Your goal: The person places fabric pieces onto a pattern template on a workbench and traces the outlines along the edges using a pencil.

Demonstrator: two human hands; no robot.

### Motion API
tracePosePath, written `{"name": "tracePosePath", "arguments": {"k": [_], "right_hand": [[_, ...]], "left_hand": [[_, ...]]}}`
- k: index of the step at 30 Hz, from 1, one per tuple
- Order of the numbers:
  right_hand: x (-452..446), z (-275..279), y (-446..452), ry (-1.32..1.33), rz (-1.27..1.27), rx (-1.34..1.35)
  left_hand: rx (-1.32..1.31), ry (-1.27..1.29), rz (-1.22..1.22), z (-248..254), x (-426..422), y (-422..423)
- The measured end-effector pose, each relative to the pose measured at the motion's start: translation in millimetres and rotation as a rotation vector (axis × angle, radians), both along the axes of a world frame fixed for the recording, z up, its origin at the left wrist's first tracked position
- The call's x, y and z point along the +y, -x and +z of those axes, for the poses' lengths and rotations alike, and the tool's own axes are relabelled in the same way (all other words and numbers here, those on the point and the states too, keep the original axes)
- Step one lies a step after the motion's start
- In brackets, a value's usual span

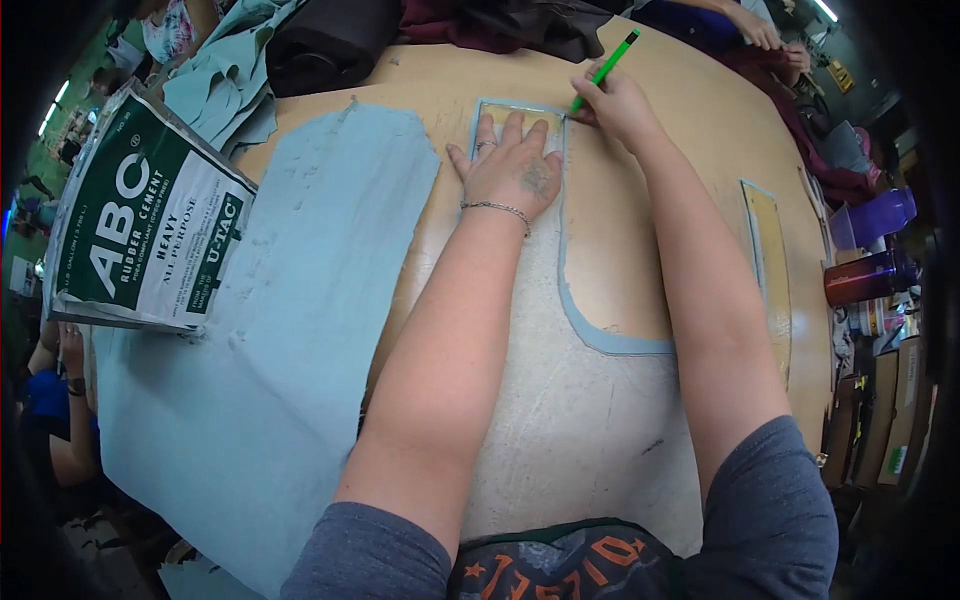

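My left hand (508,170) lies flat, fingers spread, on the yellowish upper end of a pale pattern piece (535,400). Light blue material (612,342) shows as a narrow border around this piece's edges. My right hand (622,105) grips a green pencil (606,70), its lower end down by the upper right corner of the pattern piece. On the left, a big light blue sheet (320,230) is spread over the table. A can of rubber cement (150,210) stands on that sheet.
A dark roll (325,50) and crumpled blue material (225,75) lie along the table's far edge. At right are a yellowish strip (768,250), a purple container (880,218) and a tumbler (868,278). Another person's hands (765,35) hold maroon cloth at upper right.
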State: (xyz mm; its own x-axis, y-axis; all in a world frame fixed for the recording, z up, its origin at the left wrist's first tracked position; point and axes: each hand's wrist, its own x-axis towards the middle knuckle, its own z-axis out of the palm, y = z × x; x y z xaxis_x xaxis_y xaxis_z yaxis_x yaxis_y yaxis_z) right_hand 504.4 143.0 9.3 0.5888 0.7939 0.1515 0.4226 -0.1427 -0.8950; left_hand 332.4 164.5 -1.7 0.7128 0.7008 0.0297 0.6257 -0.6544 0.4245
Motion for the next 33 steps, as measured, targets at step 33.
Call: {"name": "tracePosePath", "arguments": {"k": [33], "right_hand": [[-178.2,5.6,172.3,-0.170,0.220,-0.569]], "left_hand": [[0.062,-0.070,0.003,-5.5,2.1,-4.1]]}}
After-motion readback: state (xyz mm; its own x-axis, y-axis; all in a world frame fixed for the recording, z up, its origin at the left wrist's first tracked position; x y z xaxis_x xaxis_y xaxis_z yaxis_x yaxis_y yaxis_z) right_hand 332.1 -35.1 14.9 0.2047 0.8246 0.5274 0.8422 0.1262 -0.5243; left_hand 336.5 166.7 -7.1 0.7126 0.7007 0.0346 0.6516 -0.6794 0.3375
